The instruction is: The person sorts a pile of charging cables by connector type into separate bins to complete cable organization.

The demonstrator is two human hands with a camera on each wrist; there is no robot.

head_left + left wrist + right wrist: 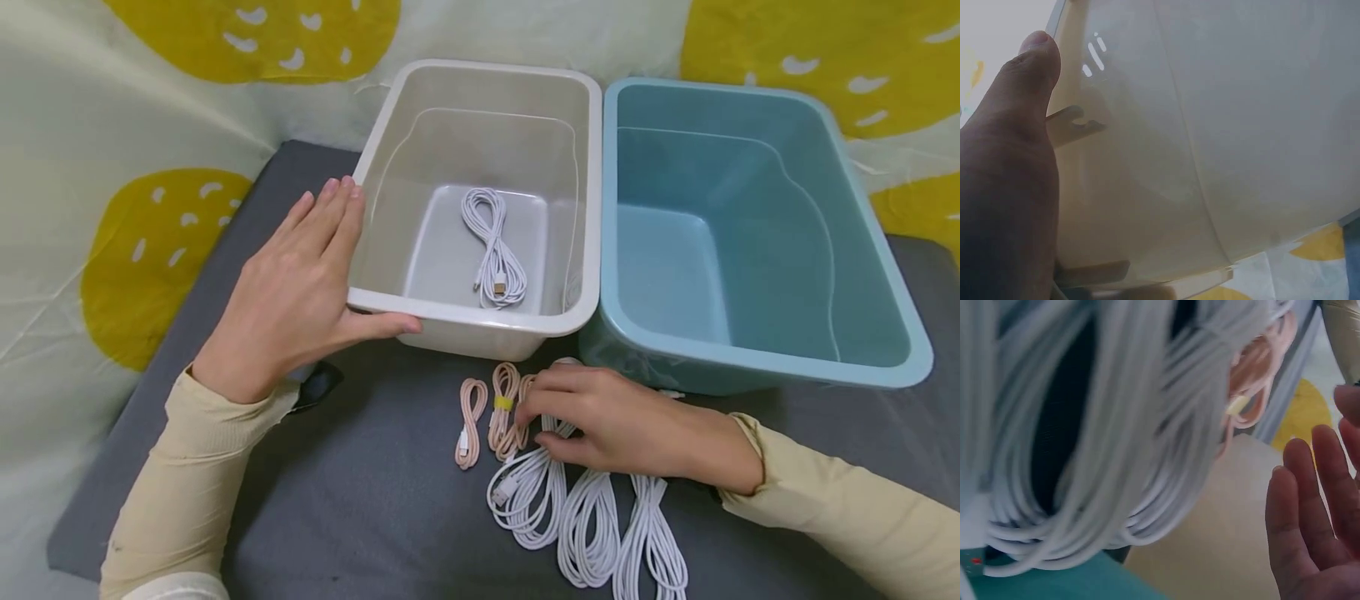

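Observation:
My left hand [288, 292] rests at the front left corner of a beige bin [480, 321], its fingers straight along the rim and its thumb along the front edge. Inside that bin lies a bundled white cable [491, 242]. Over a group of coiled cables hovers my right hand [607, 417], and the right wrist view shows its fingers [1319, 506] spread and slightly bent, with nothing between them. Pink cable coils [471, 423] lie by its fingertips, one with a yellow tie [503, 402]. White cable coils [592, 529] fan out below the hand, which partly hides them.
A blue bin [765, 358] stands directly right of the beige one, its visible inside bare. Both rest on a dark grey padded surface [337, 517]. Behind hangs pale fabric [487, 29] with yellow patches.

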